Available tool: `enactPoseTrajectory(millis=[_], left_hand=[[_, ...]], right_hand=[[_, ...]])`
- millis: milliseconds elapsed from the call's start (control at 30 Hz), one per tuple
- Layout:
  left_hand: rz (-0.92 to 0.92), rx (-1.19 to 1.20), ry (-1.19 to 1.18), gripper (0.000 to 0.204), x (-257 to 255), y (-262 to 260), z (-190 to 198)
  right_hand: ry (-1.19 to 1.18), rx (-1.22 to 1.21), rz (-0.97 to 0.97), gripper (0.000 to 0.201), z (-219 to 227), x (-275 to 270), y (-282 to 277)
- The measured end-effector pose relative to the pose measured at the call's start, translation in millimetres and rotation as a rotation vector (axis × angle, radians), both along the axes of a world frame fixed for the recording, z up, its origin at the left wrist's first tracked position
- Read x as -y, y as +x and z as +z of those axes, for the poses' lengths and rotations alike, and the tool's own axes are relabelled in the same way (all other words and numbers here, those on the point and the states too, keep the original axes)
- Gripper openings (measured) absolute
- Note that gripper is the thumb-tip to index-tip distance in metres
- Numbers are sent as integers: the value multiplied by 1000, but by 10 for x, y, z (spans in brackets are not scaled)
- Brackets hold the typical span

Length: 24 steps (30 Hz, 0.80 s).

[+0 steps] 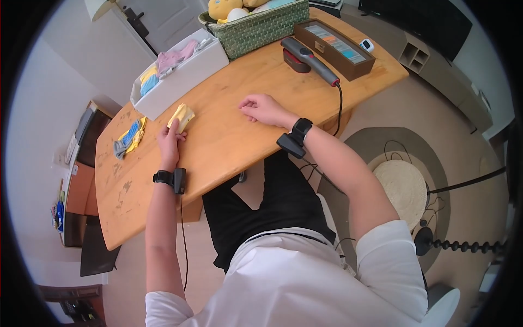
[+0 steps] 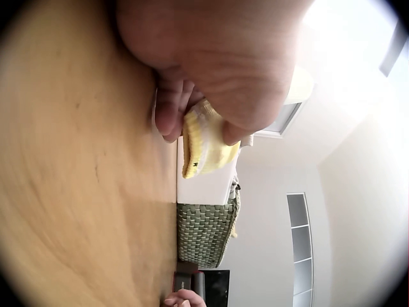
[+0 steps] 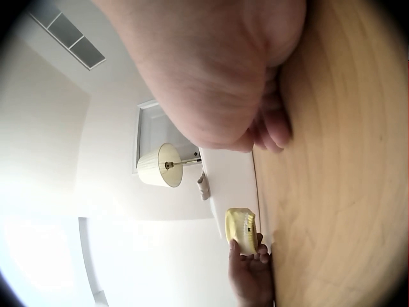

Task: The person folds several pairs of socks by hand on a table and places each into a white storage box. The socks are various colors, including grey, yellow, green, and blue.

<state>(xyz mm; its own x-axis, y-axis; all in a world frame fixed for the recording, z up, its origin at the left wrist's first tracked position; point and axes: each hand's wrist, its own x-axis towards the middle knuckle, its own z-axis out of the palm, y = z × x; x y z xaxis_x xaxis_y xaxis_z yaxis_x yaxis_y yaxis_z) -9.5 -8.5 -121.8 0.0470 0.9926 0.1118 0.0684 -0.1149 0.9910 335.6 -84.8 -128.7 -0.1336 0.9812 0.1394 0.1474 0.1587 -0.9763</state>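
Observation:
My left hand (image 1: 170,143) pinches a folded yellow sock (image 1: 181,117) between thumb and fingers, just over the wooden table (image 1: 218,144). In the left wrist view the ribbed cuff of the sock (image 2: 201,144) points away from the palm and bears a small dark mark. My right hand (image 1: 265,110) rests at the tabletop with loosely curled fingers and holds nothing. Left of the sock lies a small pile of socks (image 1: 131,138) in yellow, blue and grey. Behind it stands a white box (image 1: 182,82) with socks inside, some pink, blue and yellow.
A green woven basket (image 1: 261,35) of plush toys stands at the back. To its right are a brown box (image 1: 335,49) with a clear lid and a dark handheld device (image 1: 310,59) on a stand, its cord running over the table edge.

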Motion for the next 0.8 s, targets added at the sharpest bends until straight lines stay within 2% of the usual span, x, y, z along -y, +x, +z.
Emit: enactPoseTrajectory(millis=[533, 800], left_hand=[[-23, 31, 9, 42, 24, 5, 14], [-27, -27, -3, 44, 38, -11, 15]], right_hand=[[66, 105, -73, 21, -88, 3, -44], [72, 125, -82, 20, -95, 14, -54]])
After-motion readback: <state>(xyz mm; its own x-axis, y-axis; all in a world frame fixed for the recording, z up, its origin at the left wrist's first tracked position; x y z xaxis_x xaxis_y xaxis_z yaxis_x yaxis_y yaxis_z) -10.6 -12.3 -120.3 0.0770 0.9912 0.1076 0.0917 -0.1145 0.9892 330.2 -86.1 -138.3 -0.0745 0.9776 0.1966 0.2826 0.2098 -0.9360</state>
